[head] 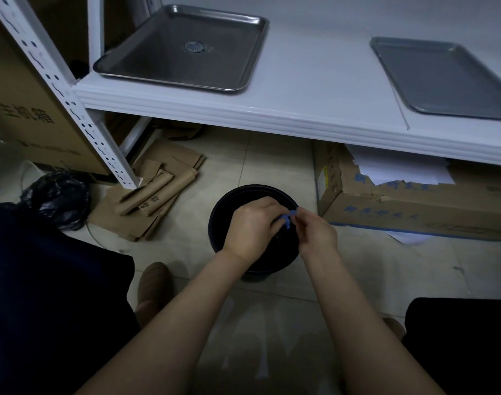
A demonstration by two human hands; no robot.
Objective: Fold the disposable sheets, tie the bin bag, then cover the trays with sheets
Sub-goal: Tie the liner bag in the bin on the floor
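A round black bin [229, 201] stands on the tiled floor below the shelf, with a dark bin bag inside it. Over its mouth my left hand [250, 223] and my right hand [316, 230] meet, both pinching the bag's blue drawstring [287, 217]. The bag itself is mostly hidden under my hands. Two bare metal trays lie on the white shelf [314, 89]: a deep steel tray [183, 47] at the left and a flatter grey tray [443, 78] at the right. No disposable sheets are visible.
A torn cardboard box [400, 206] holding white paper sits right of the bin under the shelf. Flattened brown cardboard [155, 192] lies to the left by the rack's post. A tied black bag [56, 198] rests at far left. My slipper [153, 283] is near the bin.
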